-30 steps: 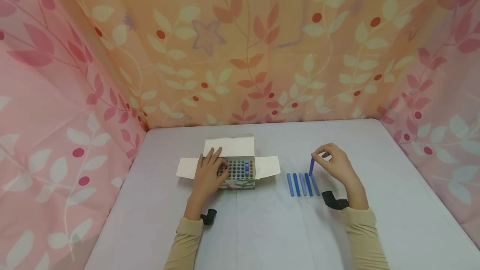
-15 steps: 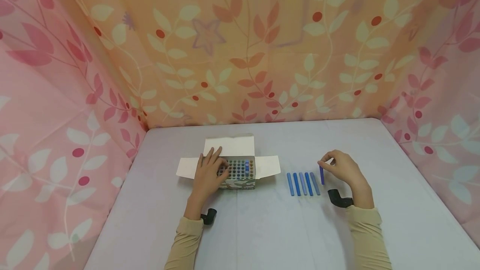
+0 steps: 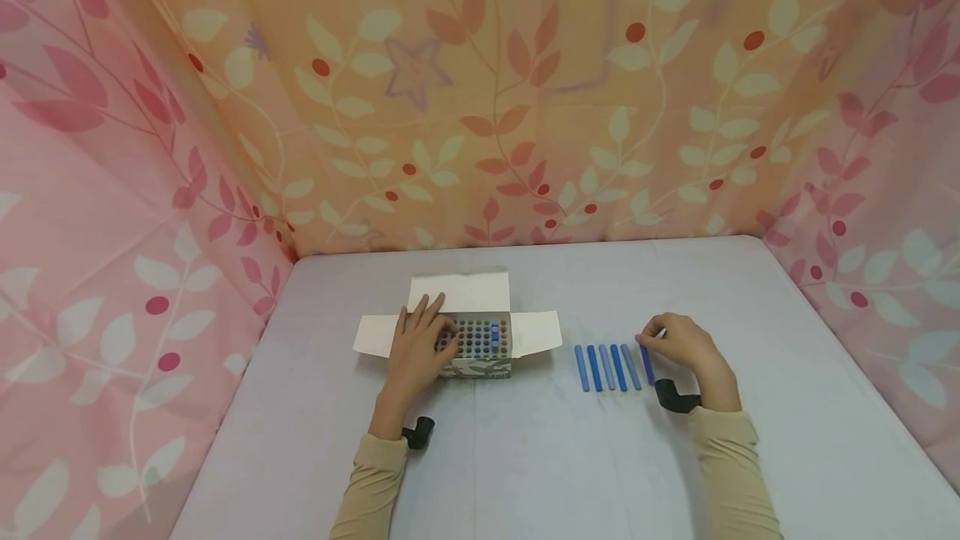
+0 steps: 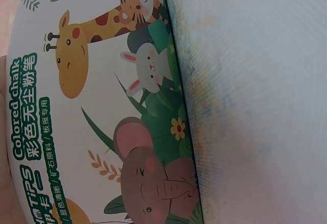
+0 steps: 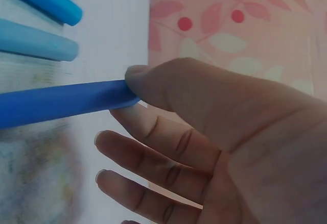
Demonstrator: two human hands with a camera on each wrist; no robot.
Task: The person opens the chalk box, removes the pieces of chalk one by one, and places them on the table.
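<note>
In the head view, my right hand (image 3: 681, 346) pinches a dark blue stick of chalk (image 3: 647, 365) by its far end, just right of a row of several blue chalk sticks (image 3: 606, 367). The right wrist view has thumb and forefinger on the end of that chalk (image 5: 66, 101), the other fingers loosely bent. My left hand (image 3: 420, 346) rests over the left part of an open chalk box (image 3: 474, 369), some fingers extended toward the back flap. Rows of coloured chalk ends (image 3: 474, 338) show inside. Animal pictures and "Colored chalk" cover the box front (image 4: 102, 106).
Box flaps spread out at the back (image 3: 459, 290), the left and the right (image 3: 536, 333). A white cloth covers the table (image 3: 540, 457), with faint chalk smudges on it. Patterned curtains (image 3: 480, 107) stand behind and at both sides.
My right hand has brought the dark blue chalk from above the row to its right end and lowered it from upright to nearly flat. The left hand has stayed on the box.
</note>
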